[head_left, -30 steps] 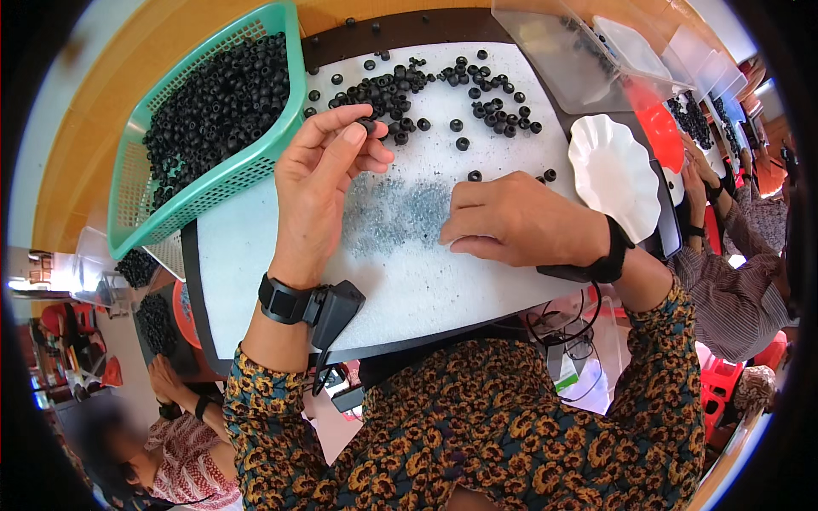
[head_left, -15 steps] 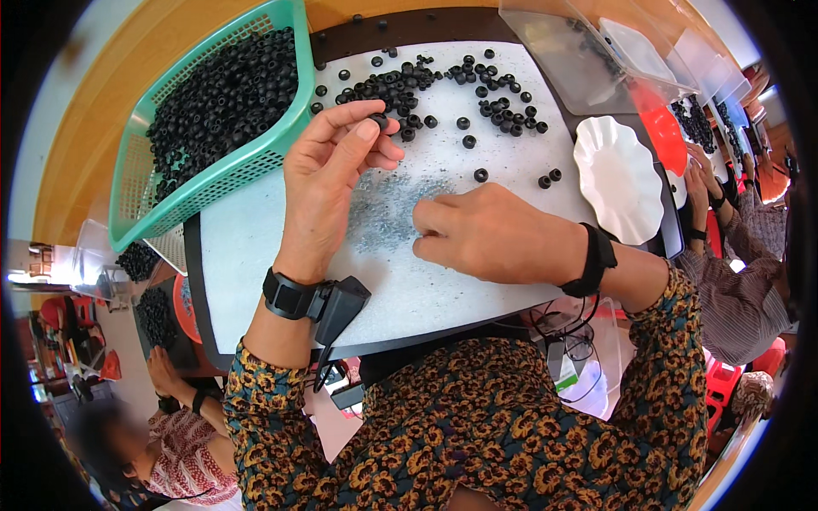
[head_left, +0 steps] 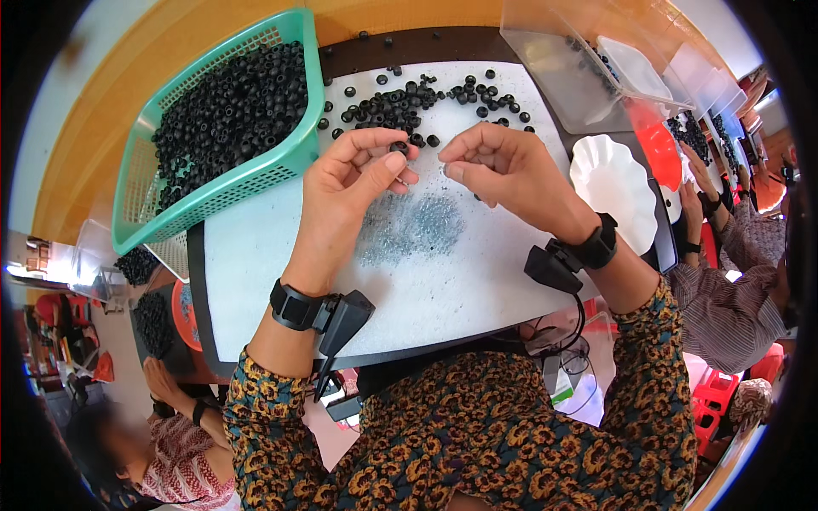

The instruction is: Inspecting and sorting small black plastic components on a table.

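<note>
White mat (head_left: 477, 298): right hand (head_left: 518, 175), grip unclear, lifted off clear bits (head_left: 434, 223), now near left hand (head_left: 336, 187) gripping 1 bead (head_left: 398, 147).

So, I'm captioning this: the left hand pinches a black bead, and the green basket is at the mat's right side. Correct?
Not quite: the head view shows the green basket at the left side of the mat. The left hand does pinch a black bead.

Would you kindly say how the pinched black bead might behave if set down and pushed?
The black bead may well roll, given its rounded sides. It is probably light, since the left grip is just a fingertip pinch.
</note>
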`<action>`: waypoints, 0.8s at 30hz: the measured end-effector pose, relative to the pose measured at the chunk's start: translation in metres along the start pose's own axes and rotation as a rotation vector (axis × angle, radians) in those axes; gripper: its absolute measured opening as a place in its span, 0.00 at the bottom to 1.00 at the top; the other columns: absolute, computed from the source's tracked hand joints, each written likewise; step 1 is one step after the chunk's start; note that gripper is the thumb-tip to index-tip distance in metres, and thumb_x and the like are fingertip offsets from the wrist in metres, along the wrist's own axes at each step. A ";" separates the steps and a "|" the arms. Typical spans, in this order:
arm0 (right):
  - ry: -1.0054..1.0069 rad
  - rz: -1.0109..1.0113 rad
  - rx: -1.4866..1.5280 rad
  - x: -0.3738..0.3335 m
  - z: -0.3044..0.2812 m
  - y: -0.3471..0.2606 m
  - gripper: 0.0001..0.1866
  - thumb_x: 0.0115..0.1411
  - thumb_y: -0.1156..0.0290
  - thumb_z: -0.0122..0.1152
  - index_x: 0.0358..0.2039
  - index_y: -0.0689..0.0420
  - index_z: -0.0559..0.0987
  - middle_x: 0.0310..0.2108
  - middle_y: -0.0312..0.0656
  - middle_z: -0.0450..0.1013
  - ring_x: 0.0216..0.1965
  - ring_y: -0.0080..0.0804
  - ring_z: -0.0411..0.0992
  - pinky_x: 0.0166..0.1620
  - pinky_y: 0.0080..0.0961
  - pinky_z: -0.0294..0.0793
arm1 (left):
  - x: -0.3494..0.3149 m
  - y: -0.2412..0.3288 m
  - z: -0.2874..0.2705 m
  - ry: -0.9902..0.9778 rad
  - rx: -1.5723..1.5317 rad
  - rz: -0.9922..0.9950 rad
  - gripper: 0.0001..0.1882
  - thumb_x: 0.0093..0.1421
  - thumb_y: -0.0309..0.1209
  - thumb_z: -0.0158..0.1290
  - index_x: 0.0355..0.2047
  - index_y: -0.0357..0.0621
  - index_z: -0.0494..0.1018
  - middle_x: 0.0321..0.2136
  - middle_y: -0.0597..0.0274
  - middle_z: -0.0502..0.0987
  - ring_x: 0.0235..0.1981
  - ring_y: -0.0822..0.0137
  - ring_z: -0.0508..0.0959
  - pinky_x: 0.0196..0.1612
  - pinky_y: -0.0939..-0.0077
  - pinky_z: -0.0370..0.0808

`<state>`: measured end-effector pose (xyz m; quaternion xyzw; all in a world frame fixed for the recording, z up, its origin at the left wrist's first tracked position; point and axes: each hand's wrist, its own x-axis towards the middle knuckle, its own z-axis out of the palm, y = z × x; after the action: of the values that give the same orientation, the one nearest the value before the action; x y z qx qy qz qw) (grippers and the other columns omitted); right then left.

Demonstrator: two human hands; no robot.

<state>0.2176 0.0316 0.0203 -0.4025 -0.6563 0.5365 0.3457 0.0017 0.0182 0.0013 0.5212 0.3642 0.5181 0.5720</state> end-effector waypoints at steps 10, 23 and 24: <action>0.003 0.025 0.182 0.011 0.004 -0.010 0.11 0.60 0.69 0.60 0.39 0.63 0.78 0.26 0.32 0.74 0.24 0.13 0.67 0.26 0.13 0.66 | -0.002 -0.002 0.003 -0.032 0.014 0.016 0.12 0.61 0.22 0.54 0.46 0.36 0.72 0.37 0.56 0.79 0.34 0.70 0.79 0.41 0.77 0.77; -0.017 -0.039 0.087 0.012 0.007 -0.017 0.09 0.61 0.71 0.59 0.38 0.62 0.78 0.26 0.32 0.75 0.24 0.11 0.68 0.25 0.12 0.67 | -0.003 -0.002 0.001 -0.047 0.068 0.022 0.13 0.61 0.23 0.56 0.46 0.36 0.74 0.33 0.63 0.79 0.35 0.76 0.78 0.40 0.83 0.75; -0.027 -0.021 0.070 0.013 0.007 -0.016 0.09 0.61 0.71 0.59 0.38 0.63 0.78 0.26 0.32 0.75 0.24 0.12 0.68 0.24 0.12 0.67 | -0.003 -0.001 0.001 -0.047 0.068 0.021 0.13 0.61 0.23 0.56 0.46 0.36 0.74 0.33 0.63 0.79 0.35 0.76 0.78 0.40 0.83 0.75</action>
<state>0.2031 0.0388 0.0345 -0.3761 -0.6458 0.5608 0.3563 0.0024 0.0150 -0.0002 0.5565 0.3625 0.4990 0.5567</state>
